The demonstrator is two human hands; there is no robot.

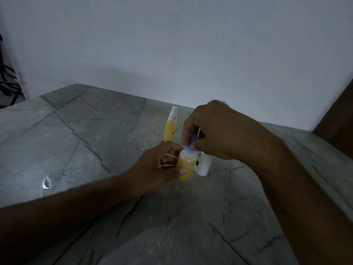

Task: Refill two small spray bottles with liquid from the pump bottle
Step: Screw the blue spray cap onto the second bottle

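Note:
My left hand (158, 166) grips a small bottle of yellow liquid (186, 166) upright near the middle of the marble table. My right hand (212, 131) pinches the blue spray top (191, 143) at that bottle's neck. A second small spray bottle (170, 125), yellow with a white nozzle, stands upright just behind, untouched. A white bottle (205, 165), mostly hidden under my right hand, stands to the right of the held bottle; its pump head is not visible.
The grey marble table (95, 140) meets a white wall at the back. A small bright spot (46, 182) marks the tabletop at the left. A dark brown edge (336, 119) rises at the far right.

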